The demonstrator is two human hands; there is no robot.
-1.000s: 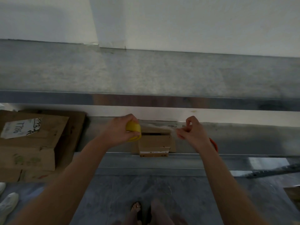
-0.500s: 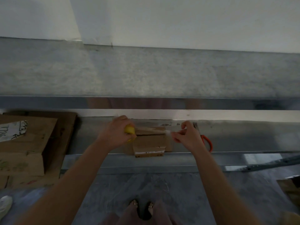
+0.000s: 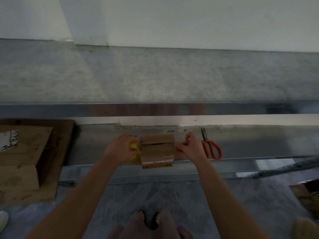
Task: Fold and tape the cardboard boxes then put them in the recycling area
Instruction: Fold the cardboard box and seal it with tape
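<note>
A small brown cardboard box (image 3: 157, 150) lies on a low steel ledge (image 3: 259, 149), its two top flaps closed with a dark seam between them. My left hand (image 3: 119, 148) grips a yellow tape roll (image 3: 134, 147) at the box's left edge. My right hand (image 3: 189, 147) is at the box's right edge, fingers curled and pinching what looks like the clear tape's end; the strip itself is too faint to see over the box.
Orange-handled scissors (image 3: 211, 147) lie on the ledge just right of my right hand. A stack of larger cardboard boxes (image 3: 25, 159) stands at the left. Another cardboard piece (image 3: 307, 195) lies on the grey floor at the right. My feet (image 3: 149, 219) are below.
Both hands have come down from above the box to its left and right edges, lowering the stretched tape onto the top. The scissors, earlier hidden behind my right hand, now show.
</note>
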